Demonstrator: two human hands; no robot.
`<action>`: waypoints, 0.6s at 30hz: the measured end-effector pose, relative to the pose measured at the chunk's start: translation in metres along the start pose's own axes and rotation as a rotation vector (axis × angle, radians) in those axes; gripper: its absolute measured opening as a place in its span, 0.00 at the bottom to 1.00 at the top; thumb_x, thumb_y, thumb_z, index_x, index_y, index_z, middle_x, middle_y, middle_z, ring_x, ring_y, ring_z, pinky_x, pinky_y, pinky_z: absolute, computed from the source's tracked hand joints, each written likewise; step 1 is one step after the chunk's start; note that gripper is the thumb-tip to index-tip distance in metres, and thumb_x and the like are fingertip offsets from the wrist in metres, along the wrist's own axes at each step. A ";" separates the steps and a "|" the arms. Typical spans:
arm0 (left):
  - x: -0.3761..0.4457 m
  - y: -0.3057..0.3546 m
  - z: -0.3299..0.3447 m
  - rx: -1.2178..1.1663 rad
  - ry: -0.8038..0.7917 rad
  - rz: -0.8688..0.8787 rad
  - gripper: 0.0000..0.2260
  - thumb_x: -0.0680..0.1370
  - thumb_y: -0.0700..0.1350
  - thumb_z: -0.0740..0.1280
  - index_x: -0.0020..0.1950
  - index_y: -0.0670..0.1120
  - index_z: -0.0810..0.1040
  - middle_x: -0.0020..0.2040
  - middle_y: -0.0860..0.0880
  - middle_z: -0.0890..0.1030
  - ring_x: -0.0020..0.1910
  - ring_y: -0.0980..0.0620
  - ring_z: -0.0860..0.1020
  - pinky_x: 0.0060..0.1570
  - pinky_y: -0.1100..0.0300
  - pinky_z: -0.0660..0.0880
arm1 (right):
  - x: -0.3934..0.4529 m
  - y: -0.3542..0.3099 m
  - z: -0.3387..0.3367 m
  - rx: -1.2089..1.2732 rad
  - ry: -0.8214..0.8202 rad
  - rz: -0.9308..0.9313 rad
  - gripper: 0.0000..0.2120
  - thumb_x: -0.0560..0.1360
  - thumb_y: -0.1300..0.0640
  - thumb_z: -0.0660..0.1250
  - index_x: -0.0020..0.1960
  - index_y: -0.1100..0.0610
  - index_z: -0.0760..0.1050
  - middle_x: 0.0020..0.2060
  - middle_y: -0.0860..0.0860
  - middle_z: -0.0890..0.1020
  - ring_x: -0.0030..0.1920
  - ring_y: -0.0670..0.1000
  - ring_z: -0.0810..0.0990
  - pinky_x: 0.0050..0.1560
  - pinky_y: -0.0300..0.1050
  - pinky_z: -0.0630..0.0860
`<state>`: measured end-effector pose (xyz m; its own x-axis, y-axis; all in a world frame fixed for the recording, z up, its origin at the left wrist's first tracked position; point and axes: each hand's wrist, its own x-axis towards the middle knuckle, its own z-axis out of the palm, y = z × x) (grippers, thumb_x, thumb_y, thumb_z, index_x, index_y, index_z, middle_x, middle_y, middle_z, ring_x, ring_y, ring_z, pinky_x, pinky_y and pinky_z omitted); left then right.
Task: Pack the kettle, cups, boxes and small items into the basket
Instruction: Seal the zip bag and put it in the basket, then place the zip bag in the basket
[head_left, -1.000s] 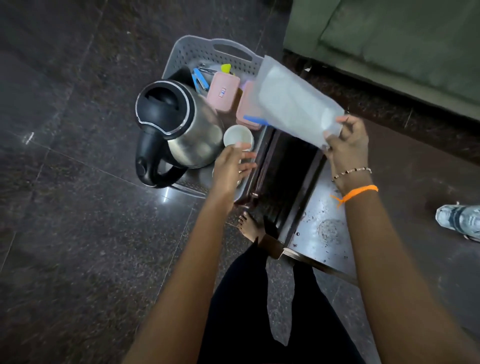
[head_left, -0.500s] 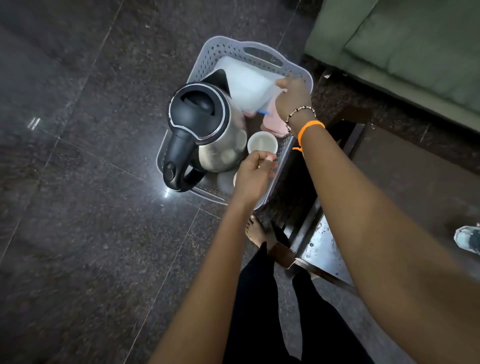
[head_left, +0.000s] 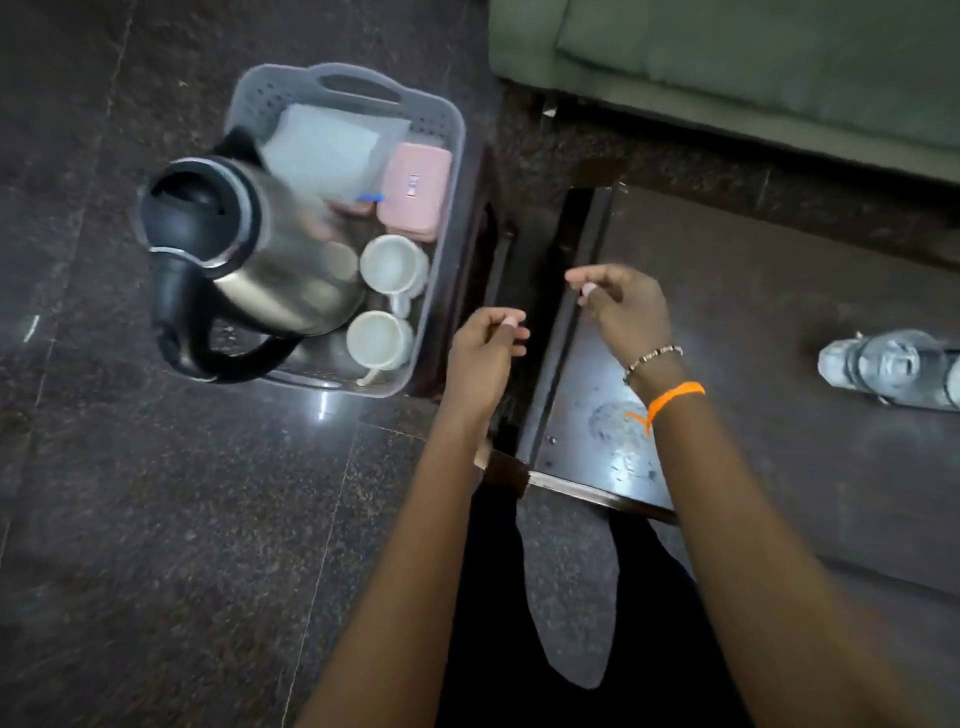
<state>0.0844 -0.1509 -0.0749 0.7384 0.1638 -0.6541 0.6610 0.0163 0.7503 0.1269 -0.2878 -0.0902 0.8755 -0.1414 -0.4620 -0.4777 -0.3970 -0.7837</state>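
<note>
A grey perforated basket stands on the dark floor. Inside it sit a steel kettle with a black lid and handle, two white cups, a pink box and a white zip pouch lying across the back. My left hand hovers just right of the basket, fingers loosely curled, holding nothing. My right hand hangs above the dark table edge, fingers loosely curled and empty.
A low dark wooden table stands right of the basket, its top smudged. A green sofa runs along the back right. Someone's grey shoe rests at the right edge. My dark-clothed legs are below.
My right hand laid the white pouch in the basket, let go and pulled back over the table. My left hand left the cup and drew away to the right of the basket.
</note>
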 end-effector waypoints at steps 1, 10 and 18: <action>-0.007 -0.005 0.017 0.031 -0.021 -0.012 0.09 0.80 0.39 0.58 0.54 0.40 0.77 0.40 0.50 0.77 0.38 0.58 0.75 0.32 0.79 0.70 | -0.007 0.019 -0.018 0.025 0.022 0.042 0.14 0.75 0.70 0.59 0.53 0.64 0.80 0.40 0.50 0.80 0.33 0.38 0.74 0.42 0.34 0.72; -0.076 -0.045 0.205 0.253 -0.241 -0.086 0.10 0.81 0.40 0.56 0.50 0.44 0.78 0.33 0.51 0.73 0.32 0.57 0.71 0.31 0.73 0.70 | -0.069 0.180 -0.209 0.270 0.240 0.363 0.12 0.76 0.70 0.57 0.54 0.65 0.77 0.38 0.51 0.78 0.31 0.40 0.75 0.30 0.23 0.68; -0.084 -0.064 0.350 0.289 -0.358 -0.204 0.16 0.83 0.48 0.51 0.63 0.42 0.71 0.46 0.47 0.76 0.42 0.50 0.75 0.49 0.59 0.73 | -0.063 0.273 -0.346 0.394 0.401 0.521 0.13 0.76 0.71 0.56 0.43 0.57 0.74 0.33 0.50 0.75 0.18 0.35 0.73 0.21 0.25 0.65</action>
<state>0.0267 -0.5105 -0.1022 0.5564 -0.1633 -0.8147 0.7694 -0.2690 0.5794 -0.0331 -0.7007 -0.1313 0.4531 -0.5697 -0.6856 -0.7609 0.1534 -0.6304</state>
